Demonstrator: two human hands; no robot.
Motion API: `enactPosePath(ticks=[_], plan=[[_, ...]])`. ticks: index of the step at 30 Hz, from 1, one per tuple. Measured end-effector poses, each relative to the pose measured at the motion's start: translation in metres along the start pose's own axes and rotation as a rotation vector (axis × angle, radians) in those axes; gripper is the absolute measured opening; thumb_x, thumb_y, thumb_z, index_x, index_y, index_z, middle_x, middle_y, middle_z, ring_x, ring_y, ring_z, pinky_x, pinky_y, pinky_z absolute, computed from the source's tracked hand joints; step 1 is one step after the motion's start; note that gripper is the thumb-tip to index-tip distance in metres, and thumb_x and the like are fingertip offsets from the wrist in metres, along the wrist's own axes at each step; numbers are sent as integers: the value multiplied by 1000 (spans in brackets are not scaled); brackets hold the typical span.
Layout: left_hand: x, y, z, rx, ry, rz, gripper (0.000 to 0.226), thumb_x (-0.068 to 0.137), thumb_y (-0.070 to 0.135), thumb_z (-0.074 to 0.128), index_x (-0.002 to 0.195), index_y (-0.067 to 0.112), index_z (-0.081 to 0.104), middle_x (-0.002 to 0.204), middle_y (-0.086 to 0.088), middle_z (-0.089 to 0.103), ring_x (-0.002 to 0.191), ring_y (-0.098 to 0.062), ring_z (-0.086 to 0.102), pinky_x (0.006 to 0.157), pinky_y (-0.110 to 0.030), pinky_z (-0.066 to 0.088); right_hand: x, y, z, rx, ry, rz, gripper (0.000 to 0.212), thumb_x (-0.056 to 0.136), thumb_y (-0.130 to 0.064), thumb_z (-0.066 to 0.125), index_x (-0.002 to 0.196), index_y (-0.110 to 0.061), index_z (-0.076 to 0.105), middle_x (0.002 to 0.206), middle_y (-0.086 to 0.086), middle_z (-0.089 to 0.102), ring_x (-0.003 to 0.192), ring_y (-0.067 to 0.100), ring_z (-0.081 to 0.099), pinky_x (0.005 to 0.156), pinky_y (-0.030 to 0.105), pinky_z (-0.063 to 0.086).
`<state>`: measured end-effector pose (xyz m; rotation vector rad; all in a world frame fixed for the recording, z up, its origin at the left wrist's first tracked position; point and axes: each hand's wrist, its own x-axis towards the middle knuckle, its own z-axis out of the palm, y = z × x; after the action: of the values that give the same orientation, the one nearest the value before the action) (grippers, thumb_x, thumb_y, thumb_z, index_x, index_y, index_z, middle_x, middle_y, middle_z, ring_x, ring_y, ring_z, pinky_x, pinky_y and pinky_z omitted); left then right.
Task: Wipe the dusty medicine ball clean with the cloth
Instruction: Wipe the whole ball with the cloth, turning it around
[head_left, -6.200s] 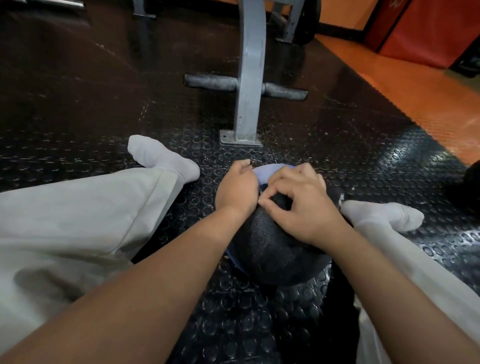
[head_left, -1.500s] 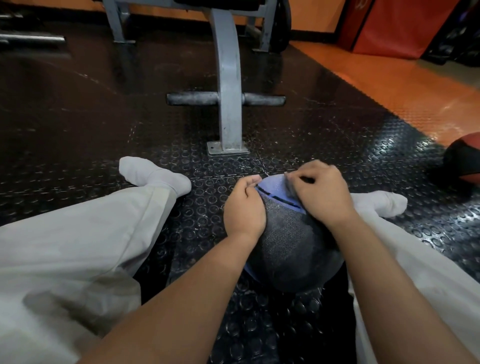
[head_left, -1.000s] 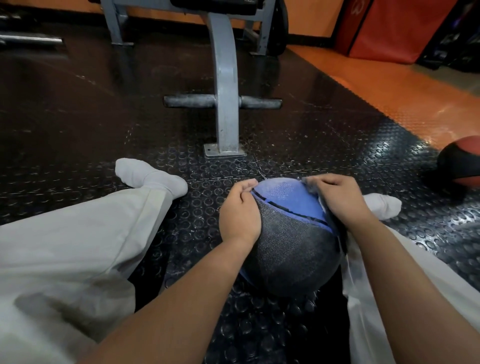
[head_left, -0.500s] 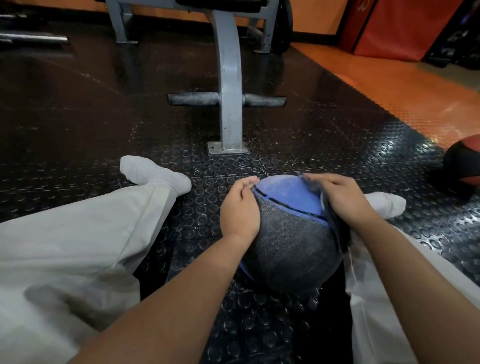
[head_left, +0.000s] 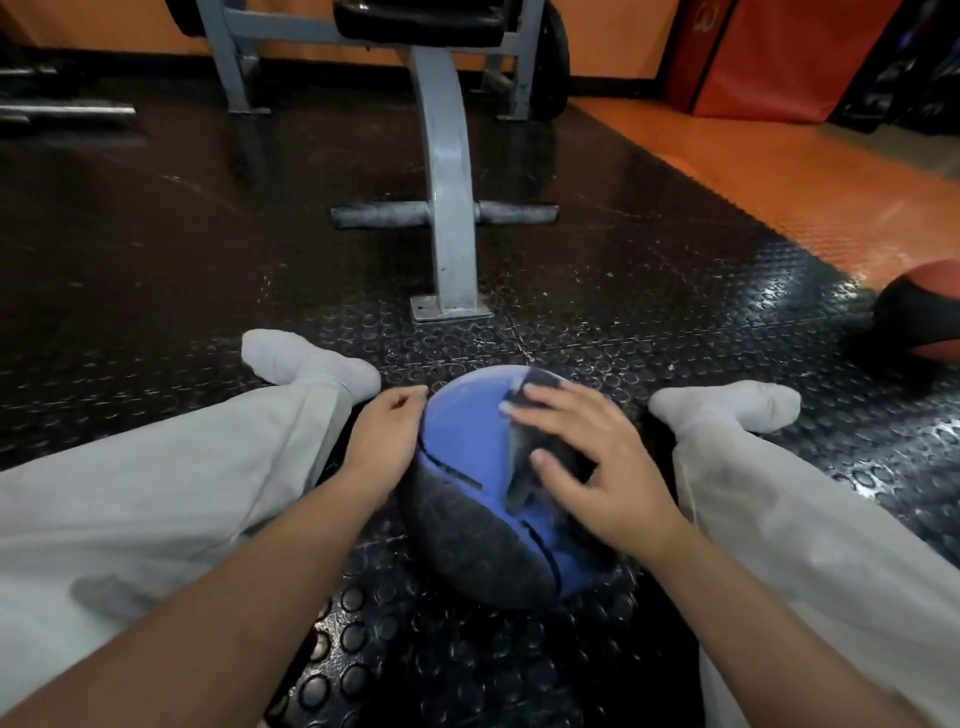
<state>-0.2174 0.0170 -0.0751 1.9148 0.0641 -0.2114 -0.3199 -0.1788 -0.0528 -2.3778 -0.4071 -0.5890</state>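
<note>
The medicine ball (head_left: 467, 447), blue and dark grey, sits on the black studded floor mat (head_left: 675, 322) between my outstretched legs, well in from the mat's right edge and just short of the foot of a grey bench frame (head_left: 449, 208). The wiping is under way. My right hand (head_left: 597, 467) lies on the ball's upper right face with its fingers (head_left: 566, 410) spread apart and flat, pressing the dark cloth (head_left: 540, 387) against the surface. The cloth shows above my fingertips and beneath my thumb, and the rest is hidden under my palm. My left hand (head_left: 382, 441) cups the ball's left side, fingers curled against it, bracing it so that it does not roll. A pale film of dust shows on the blue panel beside the cloth, so I judge the job only partly done. The next move calls for a firm sweep of the cloth across that panel while the left hand holds steady, then a turn of the ball to bring the underside up. A second, red-and-black ball (head_left: 924, 322) rests near the mat's right edge, well apart. My white socks (head_left: 306, 358) flank the scene.
</note>
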Motion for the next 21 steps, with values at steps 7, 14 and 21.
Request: enactPosePath(ticks=[7,14,21], plan=[[-25,13,16,-81,102,-107,52,97,49,35,137,21,52,139,3,53,127,-21,47,111,-45,32,16,7,5,402,100,799,34,91,-41,44,114,-31,67,105,-9,66,87,9,56,93,37,47],[-38,20,23,109,186,45,60,91,34,17,123,4,57,128,-17,56,119,-34,51,94,-38,39,42,-69,33,-290,-21,207,37,87,-25,44,111,-25,72,122,-11,64,119,19,47,104,41,31],[-26,24,20,46,146,-92,47,96,31,34,125,-2,50,129,-21,54,122,-39,47,98,-48,39,51,-10,-3,221,130,655,24,86,-19,60,66,-26,70,66,-16,63,62,-8,51,63,8,41]])
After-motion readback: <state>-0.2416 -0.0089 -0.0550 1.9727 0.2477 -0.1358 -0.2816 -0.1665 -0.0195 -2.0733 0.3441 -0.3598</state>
